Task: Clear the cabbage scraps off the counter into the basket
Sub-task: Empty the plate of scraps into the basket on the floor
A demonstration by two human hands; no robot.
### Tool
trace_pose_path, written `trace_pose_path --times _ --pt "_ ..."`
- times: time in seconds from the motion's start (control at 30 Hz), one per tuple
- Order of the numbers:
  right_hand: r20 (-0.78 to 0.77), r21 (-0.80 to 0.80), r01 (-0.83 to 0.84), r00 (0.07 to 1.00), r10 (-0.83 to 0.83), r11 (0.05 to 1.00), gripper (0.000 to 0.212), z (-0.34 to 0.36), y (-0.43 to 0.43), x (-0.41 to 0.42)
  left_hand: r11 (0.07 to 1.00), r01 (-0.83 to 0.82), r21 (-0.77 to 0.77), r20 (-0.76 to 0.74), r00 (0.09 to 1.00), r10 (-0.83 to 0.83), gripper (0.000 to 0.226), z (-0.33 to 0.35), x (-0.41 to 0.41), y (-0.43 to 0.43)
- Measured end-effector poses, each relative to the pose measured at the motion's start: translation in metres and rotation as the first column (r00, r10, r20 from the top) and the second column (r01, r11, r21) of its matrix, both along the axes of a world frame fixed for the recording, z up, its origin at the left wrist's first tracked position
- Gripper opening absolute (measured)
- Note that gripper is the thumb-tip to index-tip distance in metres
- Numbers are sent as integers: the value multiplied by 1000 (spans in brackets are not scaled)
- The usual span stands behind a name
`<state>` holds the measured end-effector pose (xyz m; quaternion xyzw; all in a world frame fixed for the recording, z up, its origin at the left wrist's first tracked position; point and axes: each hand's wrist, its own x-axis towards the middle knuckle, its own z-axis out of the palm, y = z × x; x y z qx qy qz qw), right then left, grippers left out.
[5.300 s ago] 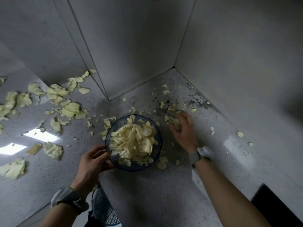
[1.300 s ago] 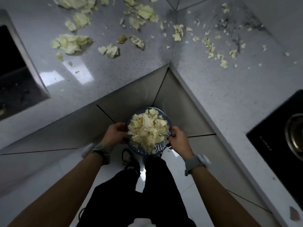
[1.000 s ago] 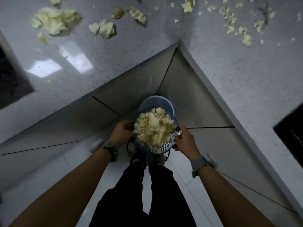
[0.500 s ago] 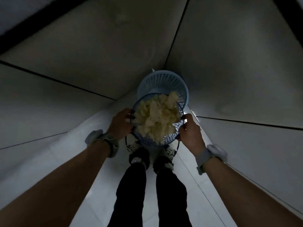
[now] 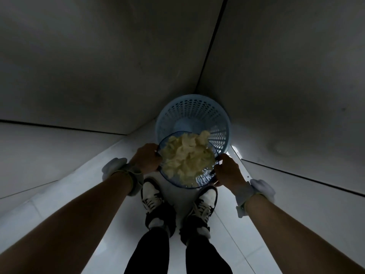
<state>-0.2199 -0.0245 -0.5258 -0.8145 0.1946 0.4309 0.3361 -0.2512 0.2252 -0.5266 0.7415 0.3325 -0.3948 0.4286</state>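
A clear blue-tinted bowl heaped with pale yellow cabbage scraps is held between both hands. My left hand grips its left rim and my right hand grips its right rim. The bowl tilts away from me, its far edge over the near rim of a light blue perforated plastic basket that stands on the floor in the corner. The scraps have slid toward the bowl's far edge. The basket's inside looks bare where it shows.
Grey cabinet fronts rise on the left and right and meet in a corner behind the basket. My feet in black-and-white sneakers stand on the pale tiled floor just below the bowl.
The view has dropped from the counter to the floor. Both hands have carried the bowl down and forward over the basket and tilted it, and the scraps have shifted toward its far edge.
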Motion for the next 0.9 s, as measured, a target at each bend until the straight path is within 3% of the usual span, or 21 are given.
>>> trace_pose_path --times 0.17,0.4,0.53,0.73,0.83,0.9 --pt "-121 -54 -106 988 99 993 13 -14 1 20 997 59 55 -56 997 -56 33 -10 21 -8" --pt "-196 -30 -28 980 21 999 20 -26 -1 46 996 78 -40 -207 975 -85 30 -10 45 -2" --pt "-234 -24 -72 970 65 997 8 -30 0 56 996 70 57 -164 985 -60 31 -14 48 -3" --pt "-283 -13 -63 957 57 998 23 -32 -2 60 986 162 -48 -215 962 -168 29 -9 60 5" --pt "-298 -15 -22 954 17 1000 19 -30 -1 61 990 139 -34 -218 965 -143 28 -2 63 1" --pt "-267 -31 22 963 -29 999 12 -28 1 60 970 242 19 -157 959 -237 34 -4 63 0"
